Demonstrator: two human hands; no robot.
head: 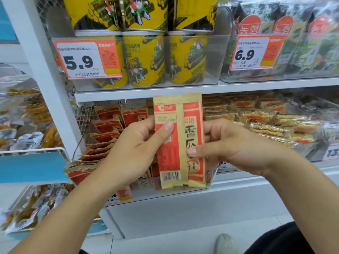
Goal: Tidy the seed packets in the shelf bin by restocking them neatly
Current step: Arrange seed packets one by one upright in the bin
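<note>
Kraft-brown paper with red panels and black characters makes up the flat seed packets (178, 140) held upright in front of the shelf, at least two of them overlapped, the left one showing a barcode near its bottom edge. The left hand (139, 145) grips them from the left side, thumb pressed across the front of the red panel and fingers curled behind. The right hand (225, 143) pinches the right edge, thumb lying on the front near the lower characters, the other fingers curled behind the paper.

Just behind and below the held packets sits a clear plastic shelf bin (211, 177), its front wall showing beneath them. More matching red and brown seed packets (108, 125) stand inside it, leaning in a loose fanned row toward the left, some slumped over the bin's left end.

To the right on the same shelf lie clear-wrapped bars of golden crisp snack (275, 125). On the shelf above, yellow cylindrical cans (145, 59) with cartoon figures stand in a clear tray behind an orange price tag reading 5.9 (86, 58), and dark green seaweed packs (302, 43) stand beside a tag reading 6.9 (256, 52).
</note>
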